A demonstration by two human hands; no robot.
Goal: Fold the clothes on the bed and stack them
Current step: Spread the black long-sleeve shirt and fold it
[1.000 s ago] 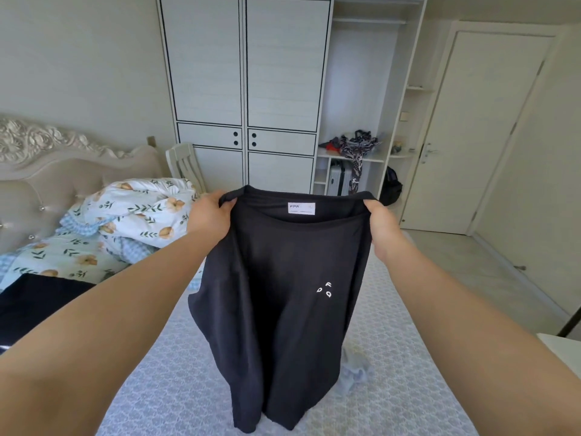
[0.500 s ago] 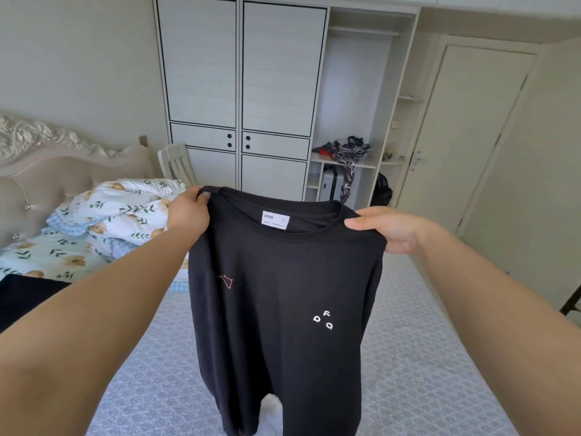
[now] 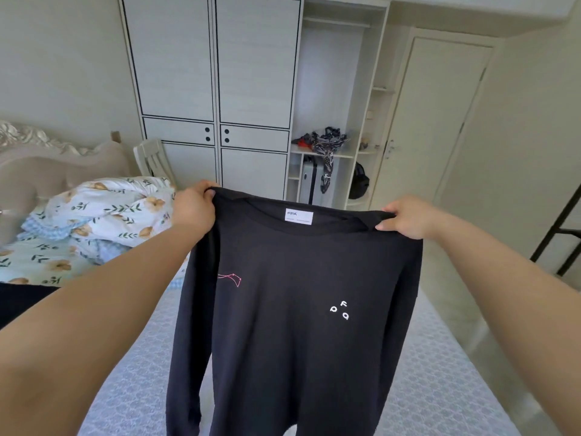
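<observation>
Left hand (image 3: pixel 193 207) and right hand (image 3: pixel 408 217) pinch the soft black sweatshirt's (image 3: pixel 298 309) shoulders, hanging above the quilted bed (image 3: pixel 135 388).

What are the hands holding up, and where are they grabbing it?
A black shirt. The left hand grips one shoulder and the right hand pinches the other, so it hangs over the bed.

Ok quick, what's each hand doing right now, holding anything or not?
Left hand: grips the left shoulder of the black shirt, holding it up.
Right hand: pinches the shirt's right shoulder.
</observation>
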